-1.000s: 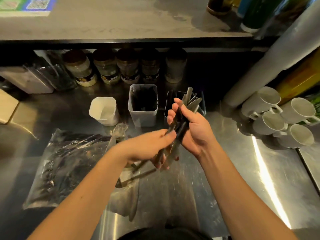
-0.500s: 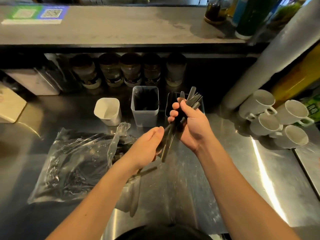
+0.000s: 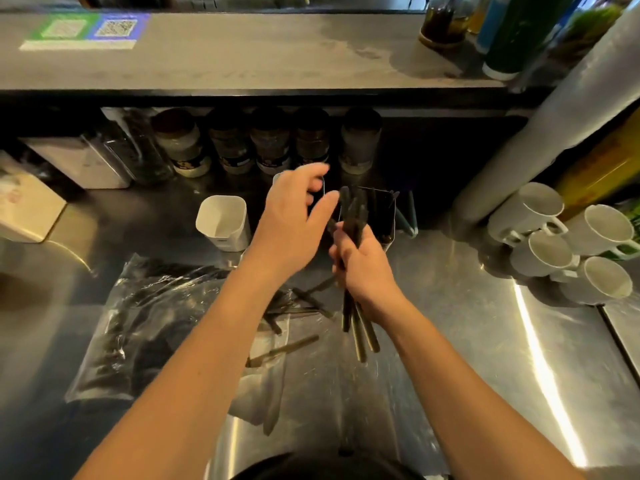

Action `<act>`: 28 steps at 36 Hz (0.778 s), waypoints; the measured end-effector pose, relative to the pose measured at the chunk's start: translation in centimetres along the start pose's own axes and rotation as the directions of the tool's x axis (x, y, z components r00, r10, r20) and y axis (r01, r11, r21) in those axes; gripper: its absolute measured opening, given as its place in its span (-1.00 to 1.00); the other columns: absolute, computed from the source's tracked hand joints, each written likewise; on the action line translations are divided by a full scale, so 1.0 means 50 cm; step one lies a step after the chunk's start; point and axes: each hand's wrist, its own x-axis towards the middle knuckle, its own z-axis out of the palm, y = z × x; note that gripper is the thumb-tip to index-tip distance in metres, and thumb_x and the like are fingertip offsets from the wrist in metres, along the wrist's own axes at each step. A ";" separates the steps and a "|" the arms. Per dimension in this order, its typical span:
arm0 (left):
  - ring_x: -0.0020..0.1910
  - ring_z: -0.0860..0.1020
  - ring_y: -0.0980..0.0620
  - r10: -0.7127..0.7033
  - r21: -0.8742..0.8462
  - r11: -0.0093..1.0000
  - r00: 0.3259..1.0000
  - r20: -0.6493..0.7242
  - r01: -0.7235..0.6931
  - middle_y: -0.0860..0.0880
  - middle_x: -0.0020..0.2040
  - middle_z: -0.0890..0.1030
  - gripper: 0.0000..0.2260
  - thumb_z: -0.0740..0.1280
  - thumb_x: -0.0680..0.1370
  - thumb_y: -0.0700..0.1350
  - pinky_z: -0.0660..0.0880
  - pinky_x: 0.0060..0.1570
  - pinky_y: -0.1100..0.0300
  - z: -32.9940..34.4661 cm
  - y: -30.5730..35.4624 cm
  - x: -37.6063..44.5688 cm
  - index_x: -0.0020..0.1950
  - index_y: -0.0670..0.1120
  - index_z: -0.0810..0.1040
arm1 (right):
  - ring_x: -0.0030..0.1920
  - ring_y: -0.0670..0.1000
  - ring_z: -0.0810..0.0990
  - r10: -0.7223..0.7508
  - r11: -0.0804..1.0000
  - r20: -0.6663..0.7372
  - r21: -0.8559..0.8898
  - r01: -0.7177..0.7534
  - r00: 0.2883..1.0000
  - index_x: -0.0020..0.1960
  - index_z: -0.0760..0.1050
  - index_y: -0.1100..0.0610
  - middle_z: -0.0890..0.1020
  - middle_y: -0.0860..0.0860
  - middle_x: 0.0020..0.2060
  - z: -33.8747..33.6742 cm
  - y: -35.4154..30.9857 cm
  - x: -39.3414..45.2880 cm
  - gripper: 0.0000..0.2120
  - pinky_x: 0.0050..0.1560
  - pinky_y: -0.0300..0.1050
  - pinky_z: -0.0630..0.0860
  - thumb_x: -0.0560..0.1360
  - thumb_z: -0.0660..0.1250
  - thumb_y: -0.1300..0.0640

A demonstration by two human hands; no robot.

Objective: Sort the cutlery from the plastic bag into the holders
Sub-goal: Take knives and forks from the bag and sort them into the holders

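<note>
My right hand (image 3: 363, 268) grips a bundle of dark cutlery (image 3: 356, 320), its ends sticking out above and below the fist. My left hand (image 3: 294, 216) is raised over the middle holder (image 3: 320, 188), which it mostly hides; its fingers are loosely spread and blurred, and nothing shows in them. A white holder (image 3: 221, 221) stands to the left. To the right a dark holder (image 3: 384, 209) has cutlery in it. The clear plastic bag (image 3: 149, 323) with dark cutlery lies on the steel counter at the left. A few loose pieces (image 3: 294, 303) lie by its mouth.
Several jars (image 3: 270, 143) line the back under a shelf (image 3: 242, 57). Several white mugs (image 3: 568, 244) lie stacked at the right beside a grey pipe (image 3: 561, 119). A clear container (image 3: 97, 161) and a beige box (image 3: 24, 206) sit at the left.
My left hand has let go of the bundle's lower end and risen up and forward over the middle holder. My right hand has turned the bundle more upright.
</note>
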 end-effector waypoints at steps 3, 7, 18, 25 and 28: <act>0.22 0.40 0.00 0.114 0.183 0.971 0.973 0.203 -0.152 0.12 0.22 0.43 -0.71 0.31 0.59 0.07 0.43 0.24 -0.04 -0.008 -0.001 0.044 0.32 0.17 0.48 | -0.33 -0.14 0.43 0.000 0.985 0.122 -0.169 0.020 0.993 0.16 0.43 -0.07 0.51 -0.06 -0.25 0.003 0.016 0.000 -0.89 -0.32 -0.23 0.37 0.70 0.16 0.09; -0.03 0.50 0.20 0.073 0.183 0.975 0.957 0.281 -0.129 0.18 -0.06 0.53 -0.90 0.35 0.60 -0.01 0.38 0.06 0.29 -0.014 -0.009 0.071 -0.10 0.07 0.61 | -0.35 -0.11 0.41 0.066 0.968 0.183 -0.250 -0.018 0.981 0.15 0.42 -0.02 0.49 -0.02 -0.25 -0.002 0.019 0.006 -0.91 -0.32 -0.16 0.34 0.68 0.18 0.06; -0.20 0.65 0.11 0.095 0.073 0.995 0.823 -0.561 -0.065 0.14 -0.13 0.59 -0.85 0.35 0.58 0.05 0.60 -0.07 0.07 -0.154 -0.074 0.185 -0.03 0.01 0.63 | -0.42 -0.15 0.38 0.166 0.943 0.198 -0.317 -0.097 0.966 0.16 0.43 0.11 0.48 -0.02 -0.28 -0.033 0.041 0.020 -0.86 -0.42 -0.27 0.35 0.69 0.16 0.09; -0.07 0.56 0.14 0.254 0.331 0.932 0.915 -0.314 -0.145 0.00 -0.10 0.67 -0.83 0.39 0.55 -0.03 0.40 0.00 0.43 -0.116 -0.123 0.205 -0.02 -0.09 0.72 | -0.41 -0.09 0.35 0.223 0.971 0.144 -0.121 -0.207 0.964 0.19 0.44 0.05 0.49 -0.02 -0.28 -0.041 0.041 0.040 -0.87 -0.43 -0.23 0.31 0.69 0.17 0.06; -0.07 0.59 0.07 0.209 0.344 0.931 0.953 -0.221 -0.124 -0.05 -0.07 0.65 -0.85 0.42 0.55 -0.06 0.47 0.01 0.31 -0.087 -0.151 0.196 0.02 -0.09 0.71 | -0.41 -0.09 0.35 0.221 0.974 0.132 -0.068 -0.214 0.966 0.21 0.43 0.08 0.48 -0.02 -0.29 -0.046 0.037 0.047 -0.84 -0.44 -0.23 0.30 0.68 0.19 0.06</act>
